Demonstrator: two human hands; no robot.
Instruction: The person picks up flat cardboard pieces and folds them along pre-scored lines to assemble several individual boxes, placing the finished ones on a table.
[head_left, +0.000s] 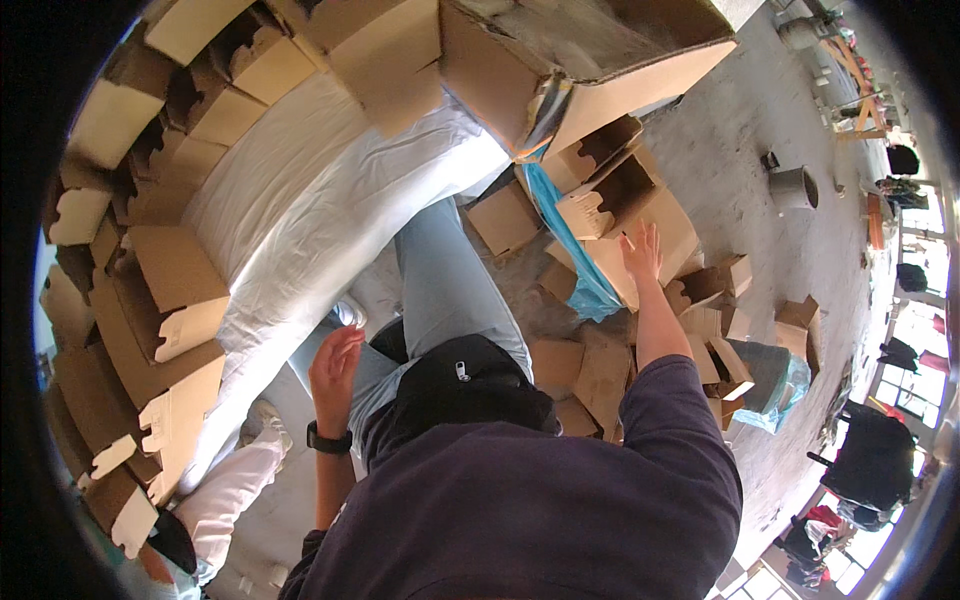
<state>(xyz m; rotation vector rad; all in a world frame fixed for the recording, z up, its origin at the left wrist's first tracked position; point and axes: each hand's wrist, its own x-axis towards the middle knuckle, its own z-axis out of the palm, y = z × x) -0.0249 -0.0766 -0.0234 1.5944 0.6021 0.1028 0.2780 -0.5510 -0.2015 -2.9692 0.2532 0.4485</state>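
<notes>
My right hand point(642, 252) reaches out to the right with its fingers spread, holding nothing. It is over the side of an open cardboard box point(668, 222) in a pile of brown boxes; whether it touches the cardboard I cannot tell. Blue plastic film point(592, 292) hangs down just left of that hand. My left hand point(335, 372) is raised beside my leg, fingers loosely bent and nothing in them, with a dark watch point(328, 438) on the wrist. A table covered with white cloth point(310, 180) curves ahead and to the left, lined with small open cardboard boxes point(185, 260).
A large cardboard box point(620, 97) stands at the far middle. More boxes point(600, 375) lie on the floor to my right, with a film-wrapped bundle point(765, 378). Farther right is a grey bucket point(793, 188). Another person's leg point(228, 510) shows at the lower left.
</notes>
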